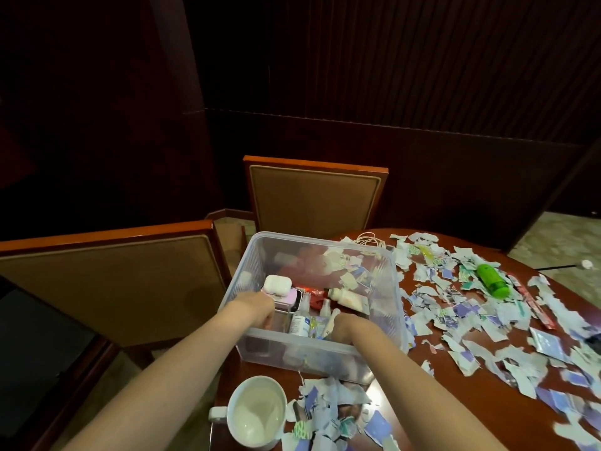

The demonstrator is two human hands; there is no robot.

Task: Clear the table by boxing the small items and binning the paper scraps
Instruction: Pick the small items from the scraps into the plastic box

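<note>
Paper scraps (455, 307) are the bulk of what is left: they litter the tabletop (390, 405) to the right of the clear box (247, 268), and another heap lies against its near wall. None of it looks binned yet, and no bin is in view.

The boxing half is further along. Inside the clear box sit a white earbud case (276, 285), a small spray bottle (300, 315), a white tube (349, 299) and several other small things too jumbled to name. Some pale scraps show at its far right corner (whether they lie inside or are seen through the wall, I cannot tell).

Both hands reach over the near rim into the clear box. The left hand (258, 305) is just beside the earbud case, with its fingers turned down out of sight, so I cannot tell whether it grips anything. The right hand (346, 327) is down among the small bottles, and its grip is hidden as well.

Still outside, to the right of the clear box, are a green bottle (491, 279) and a long red packet (533, 304) among the scraps. A bunch of rubber bands (370, 240) lies just past its far right corner, and a white mug (257, 411) stands in front of it. By my judgement, well under half the job is done.
</note>
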